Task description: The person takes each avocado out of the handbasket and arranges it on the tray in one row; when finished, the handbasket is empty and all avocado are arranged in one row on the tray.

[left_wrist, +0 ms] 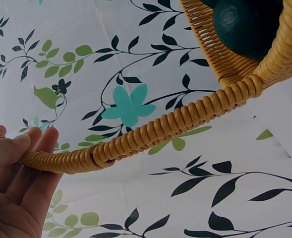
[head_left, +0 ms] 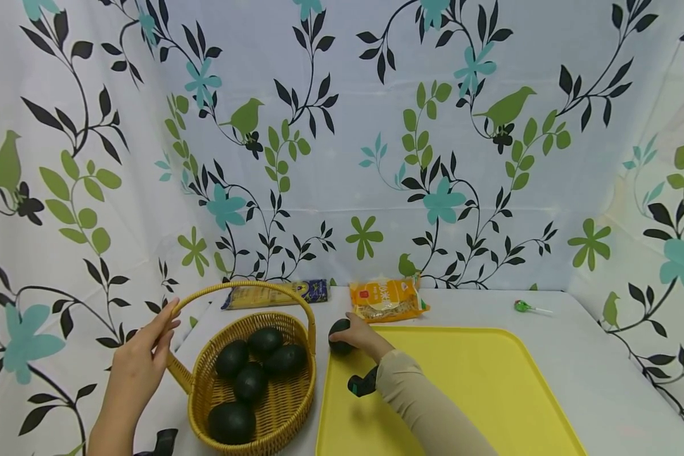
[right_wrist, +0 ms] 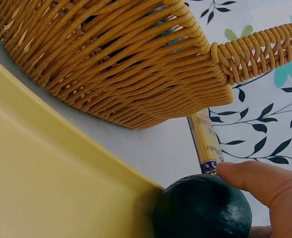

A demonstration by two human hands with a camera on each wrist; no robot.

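To the right of the basket (head_left: 282,400), a plain beige sleeve (head_left: 430,405) runs down to its cuff (head_left: 392,366), beside a rounded black device (head_left: 363,384) with a small green patch; left of the basket, a bare forearm (head_left: 116,405) has a curved black piece (head_left: 163,441) beside it

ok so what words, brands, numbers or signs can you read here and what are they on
"S": seemingly this letter, on the blue part of the long pack; its other lettering is too small or hidden to read.
Orange packet: large pale characters, too blurred to quote.
Lollipop: too small to tell whether it bears any text.
Basket, dark fruits, yellow tray: none visible.
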